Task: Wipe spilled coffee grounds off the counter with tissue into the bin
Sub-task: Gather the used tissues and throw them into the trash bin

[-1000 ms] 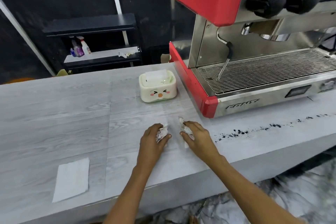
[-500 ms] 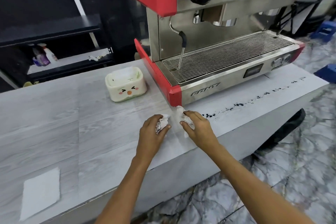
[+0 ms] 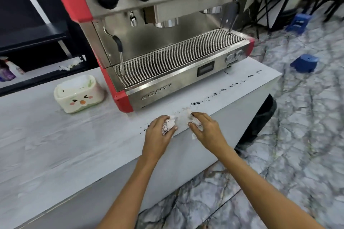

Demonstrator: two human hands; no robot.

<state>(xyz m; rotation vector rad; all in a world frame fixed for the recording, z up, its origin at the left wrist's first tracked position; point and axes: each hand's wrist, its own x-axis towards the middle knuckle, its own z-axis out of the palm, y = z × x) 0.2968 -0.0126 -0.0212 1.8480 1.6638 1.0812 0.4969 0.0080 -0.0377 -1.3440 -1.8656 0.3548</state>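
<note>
Gripping crumpled tissue (image 3: 168, 124), both the left hand (image 3: 159, 133) and right hand (image 3: 203, 129) risk flicking grounds (image 3: 214, 96) past the bin (image 3: 258, 119); hasty sweeps would scatter them.

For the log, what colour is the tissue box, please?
Cream tissue box with a cartoon face, head view.

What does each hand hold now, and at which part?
The left hand grips a crumpled tissue, bunched in its fingers. The right hand presses another tissue on the counter, fingers over its top.

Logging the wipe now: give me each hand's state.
Left hand: holding a crumpled tissue.
Right hand: holding a second tissue against the counter.
</note>
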